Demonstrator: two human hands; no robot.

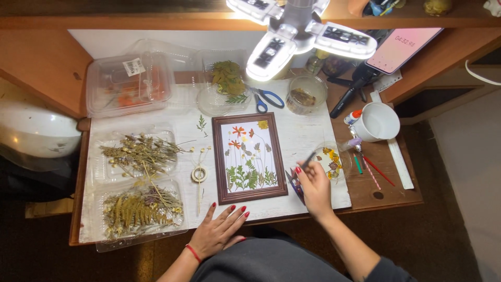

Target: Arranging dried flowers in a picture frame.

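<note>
A brown picture frame (249,194) lies in the middle of the table, holding a white sheet with pressed orange flowers and green ferns. My right hand (313,188) is just right of the frame and pinches dark tweezers (308,159) whose tip points toward a small clear dish of dried petals (331,162). My left hand (222,230) rests flat on the table's front edge below the frame, fingers spread, holding nothing.
Clear trays of dried plants (141,154) and ferns (135,211) sit at the left. Blue-handled scissors (267,98), a glass jar (306,94), a white mug (378,122), a ruler (399,156) and a tape roll (199,174) lie around. A lamp (297,31) hangs overhead.
</note>
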